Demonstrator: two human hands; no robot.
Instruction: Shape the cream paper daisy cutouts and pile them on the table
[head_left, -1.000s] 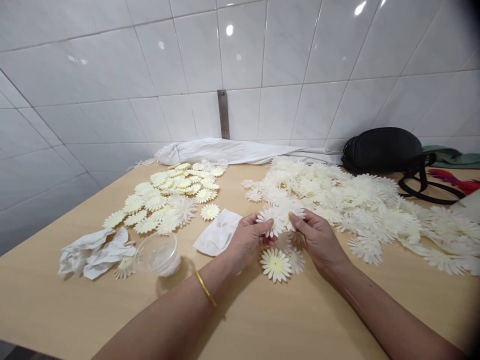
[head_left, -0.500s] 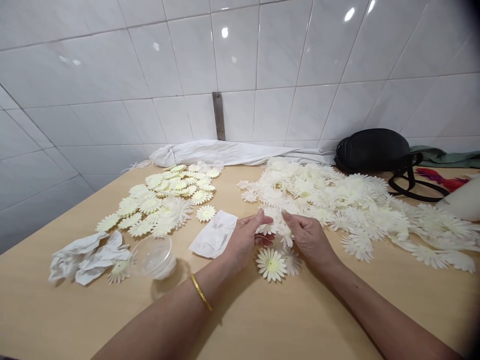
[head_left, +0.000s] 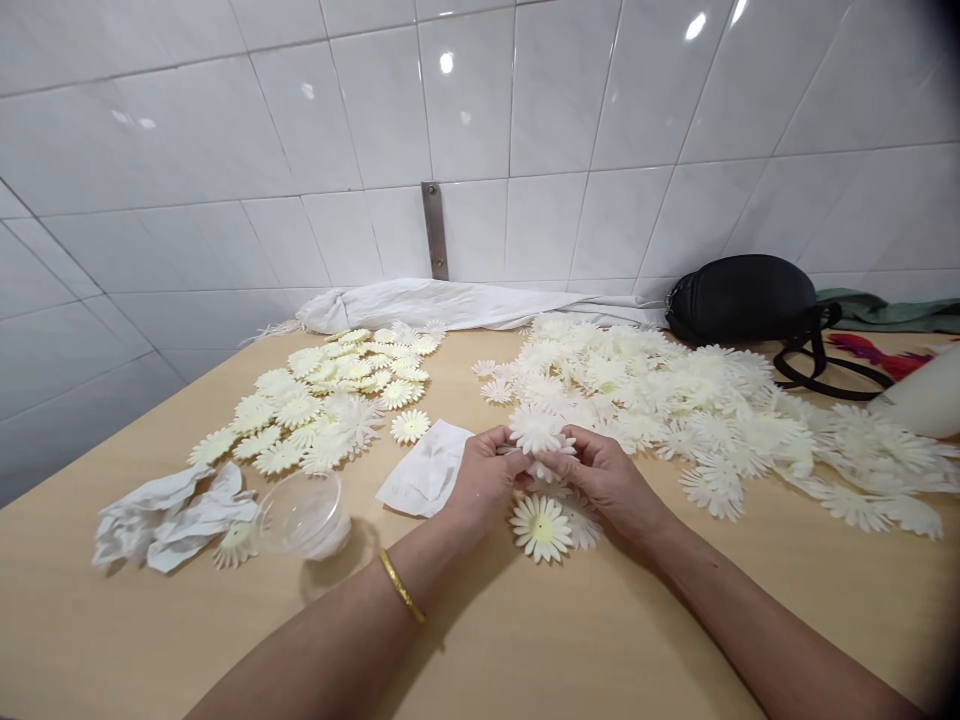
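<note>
Over a pale wooden table (head_left: 600, 640), the left hand (head_left: 484, 480) and right hand (head_left: 607, 482) pinch a white many-petalled artificial daisy (head_left: 535, 428) between their fingertips. A heap of cream artificial daisies (head_left: 637, 390) lies just beyond.

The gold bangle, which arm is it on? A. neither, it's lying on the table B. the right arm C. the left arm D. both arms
C. The gold bangle circles the left arm, just behind the left hand, which is holding a white flower.
</note>
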